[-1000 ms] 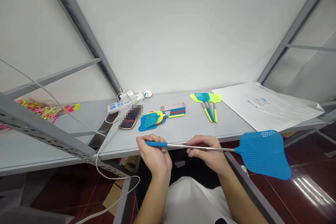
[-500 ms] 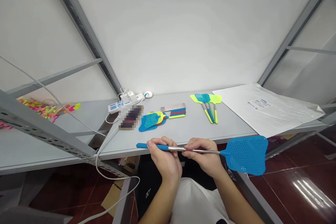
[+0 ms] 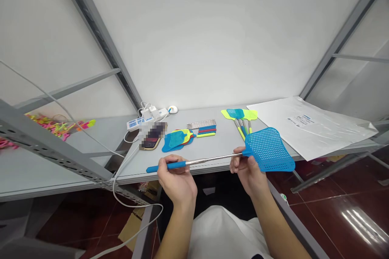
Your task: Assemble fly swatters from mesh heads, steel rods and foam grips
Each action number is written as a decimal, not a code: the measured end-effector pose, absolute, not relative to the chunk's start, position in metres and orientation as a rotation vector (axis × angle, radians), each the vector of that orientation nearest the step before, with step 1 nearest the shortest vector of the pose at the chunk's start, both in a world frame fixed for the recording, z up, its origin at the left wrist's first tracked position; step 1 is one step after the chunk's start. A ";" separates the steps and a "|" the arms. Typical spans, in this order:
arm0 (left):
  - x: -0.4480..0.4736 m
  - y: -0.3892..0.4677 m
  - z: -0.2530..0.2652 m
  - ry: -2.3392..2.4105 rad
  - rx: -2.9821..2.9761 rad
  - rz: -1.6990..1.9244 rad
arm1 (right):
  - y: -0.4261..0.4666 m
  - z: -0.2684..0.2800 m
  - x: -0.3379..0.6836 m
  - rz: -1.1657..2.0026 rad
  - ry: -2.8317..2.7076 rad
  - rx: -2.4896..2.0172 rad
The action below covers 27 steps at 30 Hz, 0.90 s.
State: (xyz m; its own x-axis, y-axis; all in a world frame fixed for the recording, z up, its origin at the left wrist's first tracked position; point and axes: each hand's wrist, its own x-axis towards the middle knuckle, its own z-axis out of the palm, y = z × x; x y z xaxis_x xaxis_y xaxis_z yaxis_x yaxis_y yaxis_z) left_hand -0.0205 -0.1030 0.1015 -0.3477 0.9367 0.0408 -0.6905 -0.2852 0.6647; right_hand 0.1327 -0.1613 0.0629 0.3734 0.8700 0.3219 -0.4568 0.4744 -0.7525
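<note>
A blue fly swatter point(image 3: 269, 151) with a perforated square head, a thin metal rod and a blue grip spans both hands above the table's front edge. Around its blue grip, my left hand point(image 3: 179, 184) is closed. My right hand point(image 3: 251, 176) is at the other end, fingers curled by the rod where it meets the head, thumb against the head's lower side. On the table behind lie stacked blue, yellow and red swatter heads point(image 3: 176, 139), several metal rods point(image 3: 201, 124) and coloured grips point(image 3: 206, 130). Whole swatters point(image 3: 238, 114) in yellow and blue are fanned out farther right.
A white plastic bag point(image 3: 310, 129) with a label covers the table's right side. At the left are a phone point(image 3: 152, 137), a power strip point(image 3: 135, 123) and a white cable point(image 3: 114, 186) hanging over the edge. Metal shelf posts point(image 3: 105, 36) frame the table point(image 3: 136, 166).
My right hand has slid along the rod to the swatter's head, and the rod shows longer between my hands. The head has risen and turned; my left hand has moved slightly left.
</note>
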 end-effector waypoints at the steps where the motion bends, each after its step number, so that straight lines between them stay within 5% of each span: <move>1: -0.022 -0.102 0.102 0.660 0.522 1.849 | -0.160 0.064 0.133 0.895 -0.748 -0.635; 10: -0.050 -0.086 0.109 0.576 0.489 1.905 | -0.155 0.073 0.134 0.609 -0.562 -0.811; 27: -0.007 -0.117 0.091 0.607 1.008 1.655 | -0.159 0.075 0.106 0.618 -0.680 -0.873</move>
State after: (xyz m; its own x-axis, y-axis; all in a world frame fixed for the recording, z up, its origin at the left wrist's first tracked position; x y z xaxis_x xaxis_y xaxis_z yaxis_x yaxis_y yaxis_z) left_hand -0.0074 -0.1166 0.0910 -0.0881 0.9446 0.3161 -0.5163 -0.3147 0.7965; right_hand 0.1057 -0.1593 0.0753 0.6317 0.7242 0.2766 -0.2063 0.5009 -0.8405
